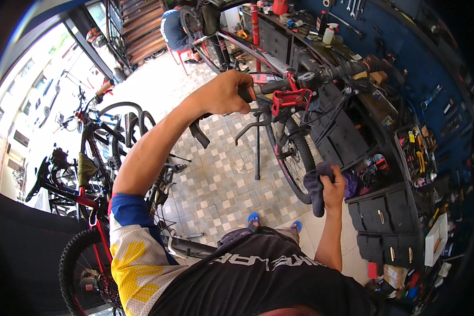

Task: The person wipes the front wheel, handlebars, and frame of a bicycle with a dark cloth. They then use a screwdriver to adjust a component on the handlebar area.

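Observation:
My left arm reaches forward, and my left hand (227, 90) is closed round the end of a bicycle's handlebar grip (267, 88). A brake lever (246, 128) curves down beside it. Near the middle of the handlebar sits a red clamp-like holder (290, 100). Lower and to the right, my right hand (333, 184) is closed on a dark grey cloth (315, 190) that hangs down from the fingers. Just left of the cloth is the bike's front tyre (295, 181). The palm side of my left hand is hidden.
Several bikes crowd the left, including one with a red frame (85, 200). Along the right runs a black cabinet (383, 214) under a bench with tools and a spray bottle (329, 35). Farther off, a person (175, 29) sits on a red stool. Tiled floor (224, 174) lies between.

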`<state>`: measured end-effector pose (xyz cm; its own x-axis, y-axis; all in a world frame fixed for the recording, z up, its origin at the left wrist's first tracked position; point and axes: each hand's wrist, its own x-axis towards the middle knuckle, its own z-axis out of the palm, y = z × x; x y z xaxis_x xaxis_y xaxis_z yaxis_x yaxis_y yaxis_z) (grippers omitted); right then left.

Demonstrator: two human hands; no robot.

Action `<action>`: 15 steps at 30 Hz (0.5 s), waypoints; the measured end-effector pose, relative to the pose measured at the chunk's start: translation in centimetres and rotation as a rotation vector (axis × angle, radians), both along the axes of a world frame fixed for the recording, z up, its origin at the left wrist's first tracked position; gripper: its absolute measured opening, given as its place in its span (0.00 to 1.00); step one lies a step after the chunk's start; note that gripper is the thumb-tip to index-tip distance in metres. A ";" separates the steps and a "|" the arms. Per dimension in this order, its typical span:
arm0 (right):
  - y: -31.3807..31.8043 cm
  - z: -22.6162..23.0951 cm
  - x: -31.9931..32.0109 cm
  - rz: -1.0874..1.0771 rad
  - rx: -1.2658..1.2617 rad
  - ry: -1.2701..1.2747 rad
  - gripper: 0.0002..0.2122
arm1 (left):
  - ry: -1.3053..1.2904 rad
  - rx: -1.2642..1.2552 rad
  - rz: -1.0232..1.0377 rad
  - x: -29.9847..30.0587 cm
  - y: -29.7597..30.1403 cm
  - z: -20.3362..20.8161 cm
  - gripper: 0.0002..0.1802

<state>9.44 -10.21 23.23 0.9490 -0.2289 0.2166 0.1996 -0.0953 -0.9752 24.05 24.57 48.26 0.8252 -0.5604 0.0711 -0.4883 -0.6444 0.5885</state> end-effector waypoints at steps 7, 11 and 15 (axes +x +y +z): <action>0.6 0.6 1.4 0.063 -0.079 -0.021 0.10 | 0.163 0.006 0.073 0.5 -0.3 0.2 0.26; 1.3 0.7 1.7 0.037 -0.069 -0.031 0.08 | -0.383 0.063 0.077 -1.0 -0.8 -1.4 0.33; 1.5 0.2 1.6 0.054 -0.060 -0.005 0.09 | -0.415 0.212 0.043 -2.3 -2.1 -0.3 0.31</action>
<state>11.06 -8.69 23.39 0.9584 -0.1642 0.2336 0.2113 -0.1422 -0.9670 21.75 22.50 48.01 0.7739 -0.5639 0.2881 -0.6248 -0.7542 0.2022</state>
